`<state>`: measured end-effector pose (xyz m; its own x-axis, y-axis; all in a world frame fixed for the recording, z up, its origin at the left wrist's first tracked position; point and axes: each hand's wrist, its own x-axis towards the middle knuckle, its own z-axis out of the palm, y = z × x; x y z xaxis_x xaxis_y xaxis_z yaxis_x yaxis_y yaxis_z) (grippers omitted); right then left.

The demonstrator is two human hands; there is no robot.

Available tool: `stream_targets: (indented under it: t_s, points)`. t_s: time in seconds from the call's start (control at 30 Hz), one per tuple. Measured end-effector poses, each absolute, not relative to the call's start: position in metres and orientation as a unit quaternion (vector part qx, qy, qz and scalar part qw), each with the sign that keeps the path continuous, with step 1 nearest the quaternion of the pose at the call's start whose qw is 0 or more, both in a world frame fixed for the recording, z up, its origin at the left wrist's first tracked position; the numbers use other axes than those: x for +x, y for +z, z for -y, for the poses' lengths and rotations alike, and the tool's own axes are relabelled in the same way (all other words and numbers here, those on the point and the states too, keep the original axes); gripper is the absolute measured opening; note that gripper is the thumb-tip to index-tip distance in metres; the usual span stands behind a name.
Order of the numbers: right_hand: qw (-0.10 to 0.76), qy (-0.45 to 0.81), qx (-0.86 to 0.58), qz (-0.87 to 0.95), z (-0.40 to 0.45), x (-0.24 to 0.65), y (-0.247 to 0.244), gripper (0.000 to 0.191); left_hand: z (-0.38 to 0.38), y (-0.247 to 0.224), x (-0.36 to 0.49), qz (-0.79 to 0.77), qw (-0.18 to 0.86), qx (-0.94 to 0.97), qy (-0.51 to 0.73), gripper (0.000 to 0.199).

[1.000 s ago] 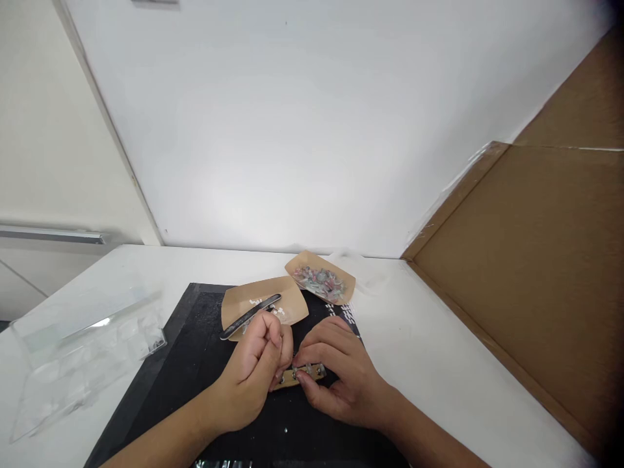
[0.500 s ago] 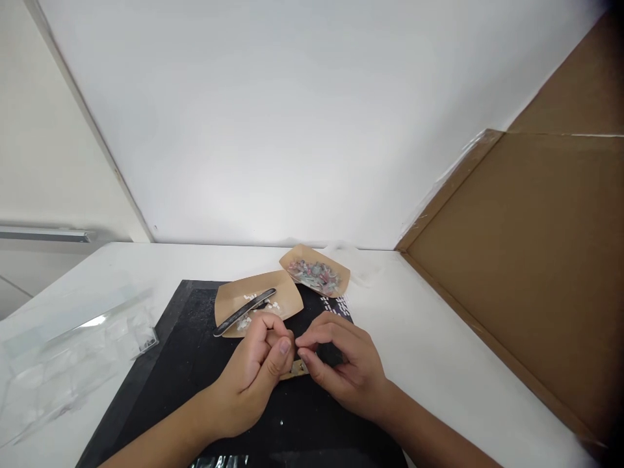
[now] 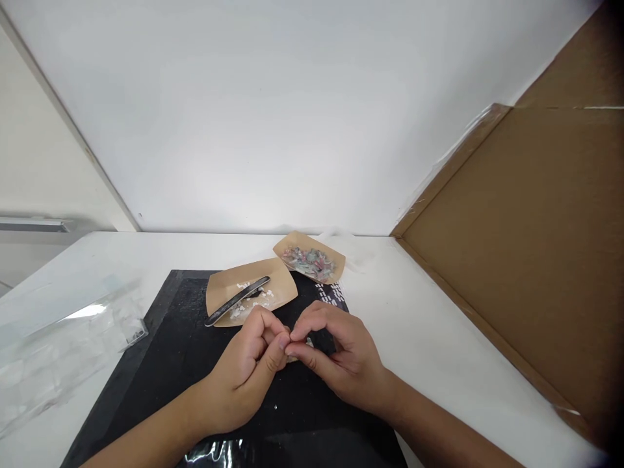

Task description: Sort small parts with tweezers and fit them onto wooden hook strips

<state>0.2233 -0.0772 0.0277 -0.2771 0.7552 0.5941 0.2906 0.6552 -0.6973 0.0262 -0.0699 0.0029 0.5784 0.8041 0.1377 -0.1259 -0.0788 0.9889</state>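
My left hand [image 3: 248, 370] and my right hand [image 3: 341, 354] meet fingertip to fingertip over a black mat [image 3: 312, 416]. Both are closed in a pinch. What lies between the fingertips is too small or too hidden to name. Just under the fingers shows a bit of a tan piece [image 3: 293, 359], mostly covered by the hands. Beyond my left hand stands a brown paper tray [image 3: 280, 279] with small white bits in it. A dark nail file [image 3: 237, 300] lies slantwise across that tray.
A second paper tray [image 3: 287, 240] holds many small coloured pieces. Small white tabs [image 3: 336, 292] lie at the mat's far right corner. On the left is a clear plastic compartment box [image 3: 73, 344]. Cardboard [image 3: 526, 247] stands along the right, and a white wall [image 3: 273, 130] rises behind.
My right hand has moved left, so its fingertips now touch those of my left hand. The whole view has shifted slightly; the trays and nail file stay put on the table.
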Motion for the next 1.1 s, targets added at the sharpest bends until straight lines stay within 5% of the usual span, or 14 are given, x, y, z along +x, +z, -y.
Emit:
stream_targets:
  t_s: [0.8, 1.1]
  points:
    - [0.411, 0.19, -0.363, 0.815, 0.076, 0.229, 0.025, 0.004, 0.064, 0.001, 0.021, -0.31, 0.424, 0.769, 0.364, 0.004]
    - [0.428, 0.205, -0.36, 0.803, 0.076, 0.227, 0.025, 0.006, 0.059, -0.002, 0.023, -0.298, 0.235, 0.827, 0.415, 0.009]
